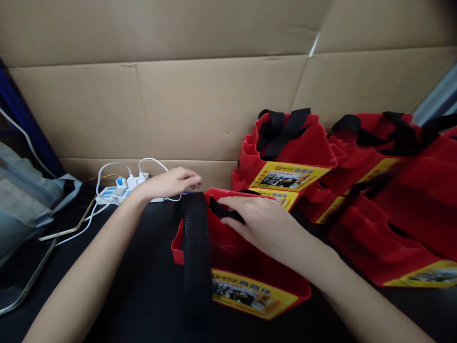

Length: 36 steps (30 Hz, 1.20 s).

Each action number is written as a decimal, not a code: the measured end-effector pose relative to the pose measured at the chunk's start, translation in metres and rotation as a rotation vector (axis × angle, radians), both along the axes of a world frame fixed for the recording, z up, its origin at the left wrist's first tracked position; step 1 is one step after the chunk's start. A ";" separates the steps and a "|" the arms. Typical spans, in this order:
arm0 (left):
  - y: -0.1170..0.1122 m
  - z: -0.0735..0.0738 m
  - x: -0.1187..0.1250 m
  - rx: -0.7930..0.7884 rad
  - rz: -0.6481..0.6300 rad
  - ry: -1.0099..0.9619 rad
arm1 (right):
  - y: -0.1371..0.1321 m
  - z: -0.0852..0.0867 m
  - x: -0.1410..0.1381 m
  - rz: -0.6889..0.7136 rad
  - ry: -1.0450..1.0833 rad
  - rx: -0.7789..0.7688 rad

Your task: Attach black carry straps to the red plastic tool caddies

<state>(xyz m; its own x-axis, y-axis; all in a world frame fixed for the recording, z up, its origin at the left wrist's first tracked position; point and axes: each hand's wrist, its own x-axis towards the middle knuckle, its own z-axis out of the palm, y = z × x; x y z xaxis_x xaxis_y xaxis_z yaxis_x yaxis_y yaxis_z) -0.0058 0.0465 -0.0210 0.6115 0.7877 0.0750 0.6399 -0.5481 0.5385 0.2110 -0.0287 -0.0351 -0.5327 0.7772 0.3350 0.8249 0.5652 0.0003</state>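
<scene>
A red fabric bag (228, 257) with a yellow printed label lies on the black table in front of me. A wide black strap (195, 247) runs from its top edge toward me. My right hand (266, 221) rests palm down on the bag's upper part, fingers over a short black strap end. My left hand (171, 183) hovers just beyond the bag's far left corner, fingers loosely extended and holding nothing I can see.
Several more red bags with black handles (285, 152) are stacked at the right against a cardboard wall (200, 95). A white power strip (114, 193) with chargers and cables sits at the back left. A grey bag (24, 200) lies at the far left.
</scene>
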 end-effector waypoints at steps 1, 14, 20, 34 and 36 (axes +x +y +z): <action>-0.009 0.006 0.002 0.002 -0.017 0.008 | 0.002 -0.001 -0.002 0.007 0.005 0.008; -0.007 0.025 -0.033 0.158 0.310 0.209 | 0.002 0.042 0.030 0.606 0.043 -0.497; 0.010 0.022 -0.056 0.268 0.462 0.272 | -0.010 0.048 0.037 0.534 0.011 -0.477; -0.086 0.020 0.047 0.237 0.058 0.122 | -0.017 0.029 0.011 0.348 -0.003 -0.394; -0.083 0.016 0.048 0.234 0.052 0.251 | -0.011 0.030 0.016 0.360 0.014 -0.370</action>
<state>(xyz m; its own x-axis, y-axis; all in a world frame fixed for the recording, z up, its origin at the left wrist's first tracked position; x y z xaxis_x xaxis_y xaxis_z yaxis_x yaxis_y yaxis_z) 0.0425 -0.0363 -0.0046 0.5937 0.7972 0.1096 0.7666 -0.6017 0.2241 0.2274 -0.0398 -0.0050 -0.7860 0.6130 0.0807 0.5764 0.7737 -0.2631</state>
